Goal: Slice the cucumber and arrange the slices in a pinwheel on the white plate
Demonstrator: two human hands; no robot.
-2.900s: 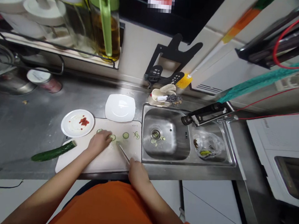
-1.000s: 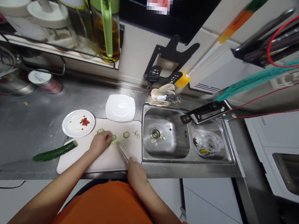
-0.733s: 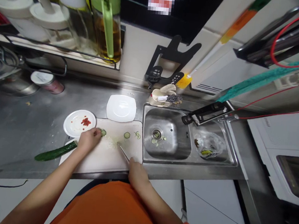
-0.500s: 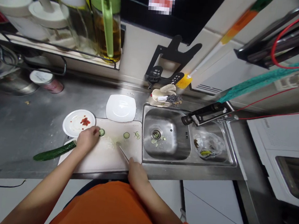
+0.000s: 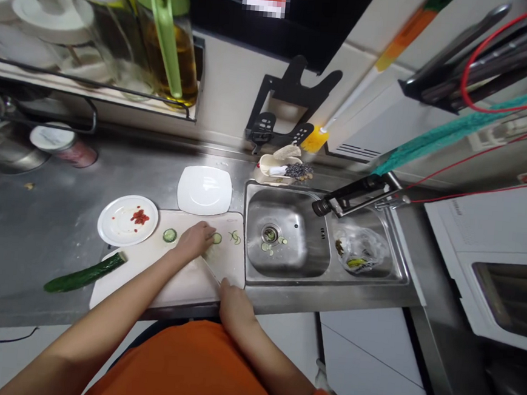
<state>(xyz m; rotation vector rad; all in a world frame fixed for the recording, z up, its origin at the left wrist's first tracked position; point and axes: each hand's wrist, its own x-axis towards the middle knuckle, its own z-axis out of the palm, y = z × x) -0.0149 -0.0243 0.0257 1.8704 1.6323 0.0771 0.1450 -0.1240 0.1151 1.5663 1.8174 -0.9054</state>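
Note:
On the white cutting board (image 5: 165, 287), my left hand (image 5: 196, 239) reaches over the middle with its fingers curled together. Its fingertips are right beside a cucumber slice (image 5: 217, 238); whether they pinch anything is hidden. My right hand (image 5: 235, 303) grips a knife (image 5: 211, 270) at the board's front edge, blade slanting up and left below my left hand. Another cucumber slice (image 5: 170, 235) lies to the left, and thin peel strips (image 5: 235, 237) to the right. A dark green cucumber (image 5: 85, 272), cut at one end, rests partly on the board's left edge.
A round white plate with chopped red pieces (image 5: 119, 235) stands at left behind the board; a white square plate (image 5: 204, 190) touches its back. The steel sink (image 5: 285, 266) at right holds several slices by the drain and a plastic bag (image 5: 362, 251). Bottles (image 5: 165, 50) line a shelf.
My left hand has moved right across the board, from the left cucumber slice to the right one. My right hand keeps the knife in nearly the same place. The view has shifted slightly.

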